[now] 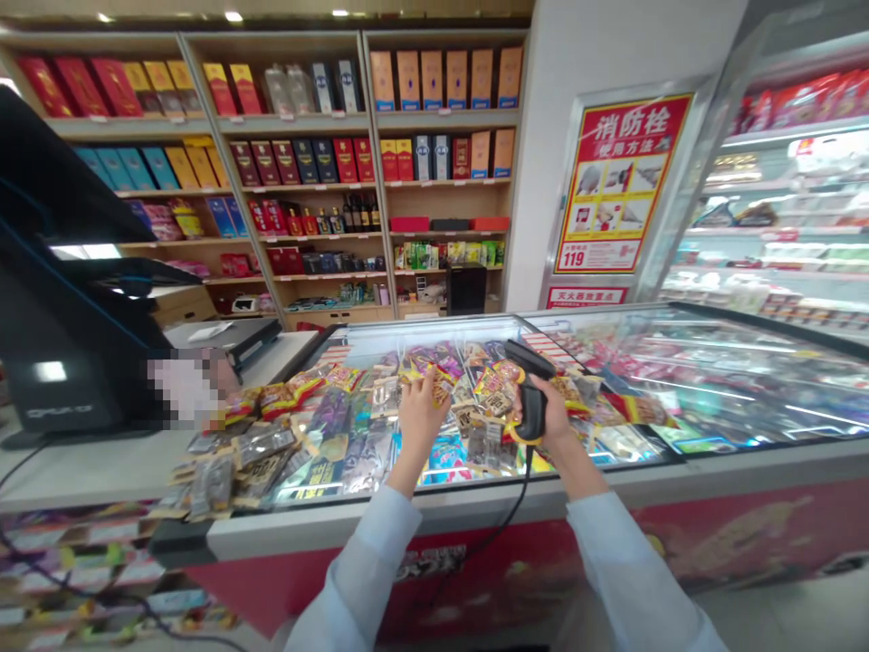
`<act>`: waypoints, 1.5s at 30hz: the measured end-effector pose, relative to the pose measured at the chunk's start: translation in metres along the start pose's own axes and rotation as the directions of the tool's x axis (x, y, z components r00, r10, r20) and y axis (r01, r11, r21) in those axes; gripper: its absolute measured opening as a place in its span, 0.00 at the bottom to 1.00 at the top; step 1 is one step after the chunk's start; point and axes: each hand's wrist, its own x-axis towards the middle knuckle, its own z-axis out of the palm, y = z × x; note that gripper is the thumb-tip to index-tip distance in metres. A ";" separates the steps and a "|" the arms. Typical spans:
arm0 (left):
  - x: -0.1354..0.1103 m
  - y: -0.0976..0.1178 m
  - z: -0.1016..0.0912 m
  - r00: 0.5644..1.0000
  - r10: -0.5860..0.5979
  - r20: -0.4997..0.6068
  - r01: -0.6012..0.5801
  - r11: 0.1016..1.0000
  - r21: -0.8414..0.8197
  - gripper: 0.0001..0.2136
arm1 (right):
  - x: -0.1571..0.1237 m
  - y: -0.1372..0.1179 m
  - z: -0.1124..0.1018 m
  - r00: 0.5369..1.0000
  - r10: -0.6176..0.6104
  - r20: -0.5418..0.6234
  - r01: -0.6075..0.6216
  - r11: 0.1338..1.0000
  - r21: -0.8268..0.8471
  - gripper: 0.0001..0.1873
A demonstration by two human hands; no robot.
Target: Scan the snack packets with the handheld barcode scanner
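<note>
Handheld scanner (534,409), black with yellow trim and a trailing black cable, stands right of centre in the frame; the right hand's (558,412) fingers are clamped around its grip. Left hand (421,412), mid-frame, meets a red-and-yellow packet (443,388); finger closure cannot be determined.

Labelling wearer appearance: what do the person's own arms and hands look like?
Left sleeve and right sleeve: light blue, long, ending short of the wrists. Left hand and right hand: bare, no gloves; no watch visible.
</note>
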 end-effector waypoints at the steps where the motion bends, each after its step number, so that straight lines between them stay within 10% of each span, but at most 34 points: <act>1: -0.001 0.010 0.011 0.999 0.026 0.020 -0.025 0.999 -0.033 0.30 | -0.001 -0.006 -0.015 0.999 -0.023 -0.028 0.022 1.000 -0.009 0.12; 9: -0.003 0.059 0.079 0.986 0.126 0.111 -0.081 0.936 -0.343 0.34 | 0.002 -0.029 -0.103 0.966 -0.122 -0.230 0.123 0.992 -0.013 0.12; 16: -0.011 0.059 0.090 0.936 0.259 0.239 -0.175 0.930 -0.324 0.31 | 0.006 -0.018 -0.128 0.937 -0.105 -0.332 0.116 0.993 0.014 0.13; 36: -0.004 0.049 0.102 0.931 0.219 0.292 -0.086 0.909 -0.408 0.30 | 0.006 -0.018 -0.128 0.944 -0.124 -0.306 0.127 0.992 -0.008 0.14; 45: 0.046 0.003 0.040 0.989 0.098 0.114 -0.042 0.909 -0.416 0.29 | -0.005 -0.039 -0.071 0.965 -0.116 -0.234 0.122 0.992 0.012 0.12</act>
